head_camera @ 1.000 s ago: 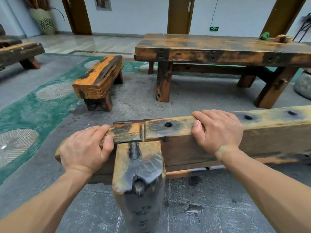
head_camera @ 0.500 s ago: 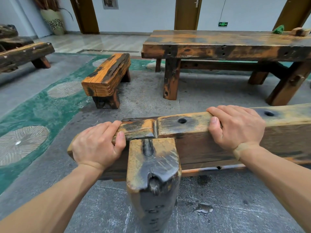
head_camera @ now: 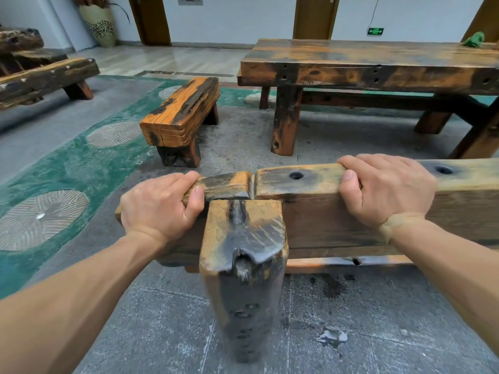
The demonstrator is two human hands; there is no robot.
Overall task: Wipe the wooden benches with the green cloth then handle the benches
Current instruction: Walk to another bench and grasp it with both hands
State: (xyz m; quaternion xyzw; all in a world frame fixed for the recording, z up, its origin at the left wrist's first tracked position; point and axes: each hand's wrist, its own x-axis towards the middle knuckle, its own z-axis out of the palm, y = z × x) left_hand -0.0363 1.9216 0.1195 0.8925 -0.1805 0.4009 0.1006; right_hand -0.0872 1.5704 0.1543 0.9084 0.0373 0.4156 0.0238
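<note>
Gripping weathered bench (head_camera: pixel 310 211) top edge — both hands, left hand (head_camera: pixel 159 209), right hand (head_camera: pixel 383 190), curled around it.

- 1 view only, head-worn wide-angle; looks forward and down from above the near bench (head_camera: pixel 310 209); both forearms enter from the bottom edge
- close on the bench; far wall and doors at the top edge

1. A small green lit sign (head_camera: pixel 375 31) hangs on the far white wall (head_camera: pixel 243 17); its marks are too small to read.
2. No other text shows.
</note>
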